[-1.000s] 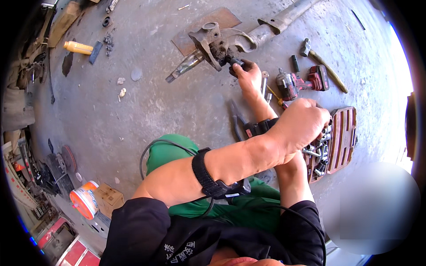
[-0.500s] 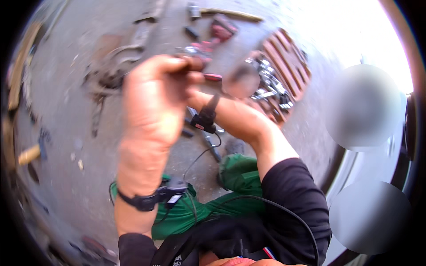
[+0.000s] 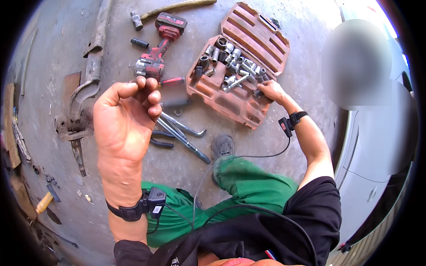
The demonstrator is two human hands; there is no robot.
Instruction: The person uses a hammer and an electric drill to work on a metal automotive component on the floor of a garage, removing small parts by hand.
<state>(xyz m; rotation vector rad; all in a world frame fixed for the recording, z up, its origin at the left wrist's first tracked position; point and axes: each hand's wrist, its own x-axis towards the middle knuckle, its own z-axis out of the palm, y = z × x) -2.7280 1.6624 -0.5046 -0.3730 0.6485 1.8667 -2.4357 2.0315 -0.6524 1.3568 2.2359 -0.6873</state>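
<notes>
The right hand (image 3: 272,91) reached into the open socket case (image 3: 205,87) at its right end, beside the sockets (image 3: 229,48), its grip too obscured to tell; left of the case, the left hand (image 3: 125,115) hung loosely half-curled, seemingly empty. Socket handling seemed in hand, the next move calling for precise fingertips.

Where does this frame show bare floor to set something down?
Bare floor lies between the metal shaft and the loose black socket, and right of the socket case, toward the pale vehicle. It is crowded beside the left hand, with the red-handled tool and long metal tools, and inside the case among the sockets, near the right hand.
</notes>
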